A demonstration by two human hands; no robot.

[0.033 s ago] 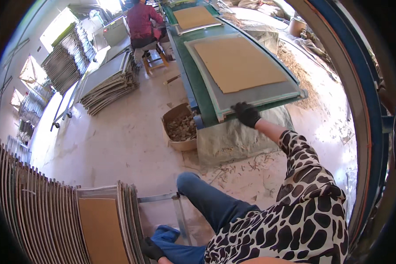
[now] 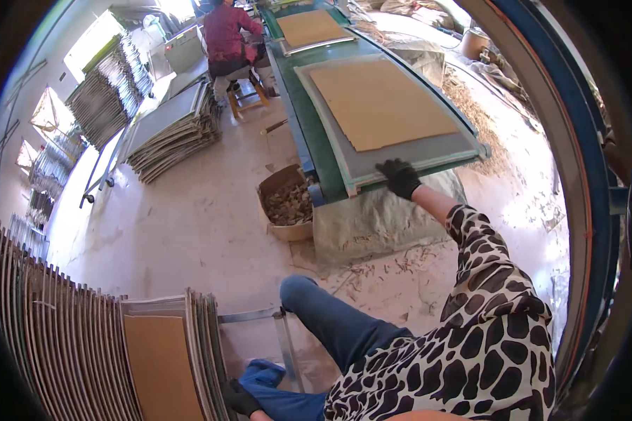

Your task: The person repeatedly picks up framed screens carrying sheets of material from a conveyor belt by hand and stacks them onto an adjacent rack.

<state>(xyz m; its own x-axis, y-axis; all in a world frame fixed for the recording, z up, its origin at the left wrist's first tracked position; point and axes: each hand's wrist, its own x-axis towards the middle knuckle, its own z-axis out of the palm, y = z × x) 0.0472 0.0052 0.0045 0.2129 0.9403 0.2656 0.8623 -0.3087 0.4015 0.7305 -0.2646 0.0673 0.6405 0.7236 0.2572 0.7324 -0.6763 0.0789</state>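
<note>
My right hand (image 2: pixel 400 179), in a black glove, rests at the near edge of a mesh screen (image 2: pixel 361 165) with a pale frame. Its fingers look stretched out and apart over the edge. On this screen lies a large tan sheet (image 2: pixel 386 102), and both sit at the near end of a green conveyor belt (image 2: pixel 298 91). Low on the left, my left hand (image 2: pixel 241 398), also black-gloved, is against the side of a row of upright framed screens (image 2: pixel 207 337); its fingers are mostly hidden. Another tan sheet (image 2: pixel 160 365) stands on the face of one screen there.
A tub (image 2: pixel 288 233) of brownish scraps stands beside the conveyor. Farther up the belt lies another tan sheet (image 2: pixel 312 28). A person in a red top (image 2: pixel 225 31) sits on a wooden stool (image 2: pixel 246 105). Stacked screens (image 2: pixel 175 130) lie at the left. A blue machine frame (image 2: pixel 576 140) curves along the right.
My right hand has shifted slightly to the right along the screen's near edge. The tan sheet's near edge sits a touch lower. My left hand looks unmoved.
</note>
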